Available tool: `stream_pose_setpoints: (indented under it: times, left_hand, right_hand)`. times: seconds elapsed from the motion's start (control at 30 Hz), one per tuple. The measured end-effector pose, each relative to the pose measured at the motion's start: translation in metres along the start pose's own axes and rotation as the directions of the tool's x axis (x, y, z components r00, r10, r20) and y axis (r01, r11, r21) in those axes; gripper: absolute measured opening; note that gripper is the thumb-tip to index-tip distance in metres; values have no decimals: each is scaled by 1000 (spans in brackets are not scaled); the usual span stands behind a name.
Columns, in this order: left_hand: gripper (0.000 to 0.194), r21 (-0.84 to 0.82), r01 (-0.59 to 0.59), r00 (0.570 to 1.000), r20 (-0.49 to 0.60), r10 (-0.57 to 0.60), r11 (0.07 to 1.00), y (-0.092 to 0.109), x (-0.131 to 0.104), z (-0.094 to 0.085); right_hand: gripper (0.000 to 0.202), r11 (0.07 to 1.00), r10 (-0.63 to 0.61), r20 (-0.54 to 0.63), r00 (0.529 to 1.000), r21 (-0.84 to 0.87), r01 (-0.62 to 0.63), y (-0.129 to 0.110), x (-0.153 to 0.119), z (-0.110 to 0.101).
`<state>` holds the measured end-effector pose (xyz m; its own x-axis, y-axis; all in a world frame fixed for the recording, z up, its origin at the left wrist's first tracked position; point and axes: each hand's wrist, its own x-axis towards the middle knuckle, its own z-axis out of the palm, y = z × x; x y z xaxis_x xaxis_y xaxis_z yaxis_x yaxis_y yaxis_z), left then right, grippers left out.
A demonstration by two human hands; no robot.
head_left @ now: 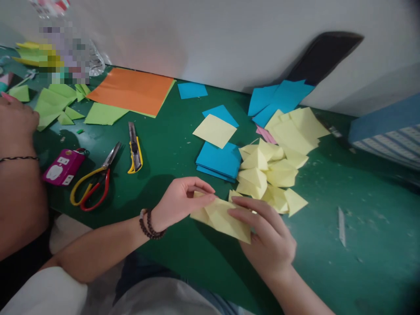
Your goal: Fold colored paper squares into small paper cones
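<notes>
Both hands hold one folded pale yellow paper [223, 215] over the near part of the green table. My left hand [180, 202] pinches its left end between thumb and fingers. At the right end, my right hand [267, 234] grips the paper, with two fingers on top and the thumb hidden. Just beyond lie several folded yellow paper pieces [254, 181] in a cluster. A stack of blue paper squares [218, 161] is left of them, with a flat yellow square [215, 130] above it.
Red-and-yellow scissors [95, 183], a yellow cutter [134, 151] and a purple box [64, 167] lie left. Orange paper [133, 91] and green pieces [54, 103] are behind. Another person's arm [19, 188] rests far left. A thin blade [341, 226] lies right.
</notes>
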<state>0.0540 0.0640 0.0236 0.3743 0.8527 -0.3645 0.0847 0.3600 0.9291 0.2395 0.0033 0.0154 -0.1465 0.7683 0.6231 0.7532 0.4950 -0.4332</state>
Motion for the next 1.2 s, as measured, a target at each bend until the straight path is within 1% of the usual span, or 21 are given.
stream_pose_setpoints:
  times: [0.13, 0.23, 0.37, 0.47, 0.63, 0.77, 0.87, 0.93, 0.97, 1.07, 1.2]
  left_hand:
    - [16, 11, -26, 1000, 4, 26, 1000, 0, 0, 1]
    - [16, 96, -77, 997, -14, 79, 992, -2, -3, 3]
    - [16, 199, -178, 982, -33, 188, 964, -5, -6, 3]
    - [17, 231, -217, 973, -25, 229, 948, -6, -7, 3]
    - [18, 226, -181, 982, -12, 188, 957, -3, -8, 4]
    - [14, 219, -173, 984, -8, 180, 960, -1, -6, 4]
    - [19, 103, -83, 996, 36, 80, 991, -1, -2, 2]
    - [28, -5, -15, 995, 98, 15, 1000, -1, 0, 0]
    - [31, -46, 2, 993, 122, 4, 999, -1, 0, -1]
    - [35, -85, -3, 993, 120, 13, 996, -2, 1, -2]
    - [32, -47, -56, 996, 72, 59, 997, -3, -1, -1]
  right_hand:
    - [15, 999, -34, 45, 998, 15, 33, 0, -1, -2]
    - [15, 996, -41, 71, 997, 78, 35, -1, 1, -3]
    - [25, 991, -41, 79, 996, 133, 31, -2, 3, -2]
    - [32, 989, -47, 74, 996, 141, 37, -2, 3, -1]
    - [33, 989, -14, 96, 995, 146, 0, -3, 3, 0]
    - [21, 992, -15, 178, 984, 123, -7, -3, 3, -1]
    - [14, 993, 13, 212, 977, 108, -36, -1, 2, -4]
    - [12, 993, 64, 190, 980, 86, -82, -1, 1, -5]
    - [12, 993, 86, 179, 980, 68, -100, 0, 1, -6]
    - [13, 995, 87, 169, 982, 30, -94, 0, 1, -6]
    - [17, 1000, 25, 211, 977, 12, -29, 2, 0, -5]
